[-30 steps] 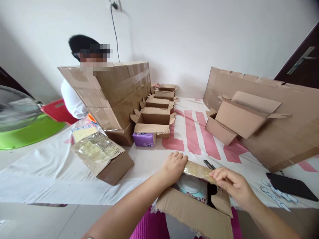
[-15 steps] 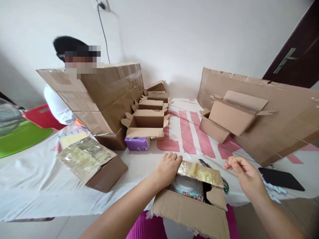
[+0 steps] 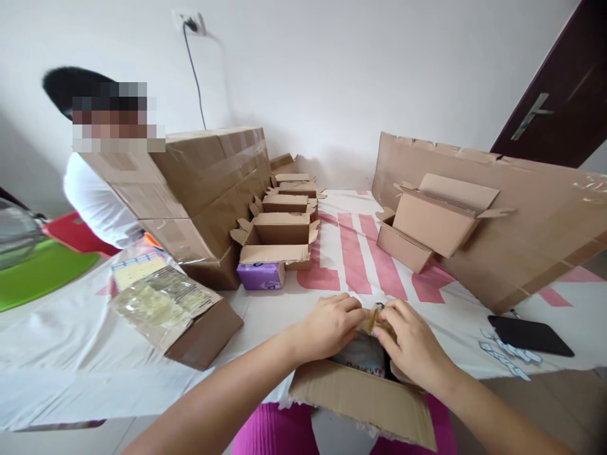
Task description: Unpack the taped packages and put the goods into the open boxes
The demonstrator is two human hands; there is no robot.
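Observation:
A small open cardboard box (image 3: 365,398) hangs over the near table edge in front of me, with a patterned pack (image 3: 363,355) inside. My left hand (image 3: 329,325) and my right hand (image 3: 412,344) meet over its far side, both closed on the taped far flap (image 3: 373,318), which is crumpled between the fingers. Most of the flap is hidden by my hands.
A taped box (image 3: 177,313) lies at the left. A big carton (image 3: 208,183) with a row of open small boxes (image 3: 277,234) and a purple pack (image 3: 262,275) stands behind. An open box (image 3: 436,221) leans on flat cardboard (image 3: 531,221). A black phone (image 3: 531,335) lies right. A person sits behind the carton.
My right hand came back from the right and joined the left on the far flap, which is now bunched between both hands. The view shifted a little to the right.

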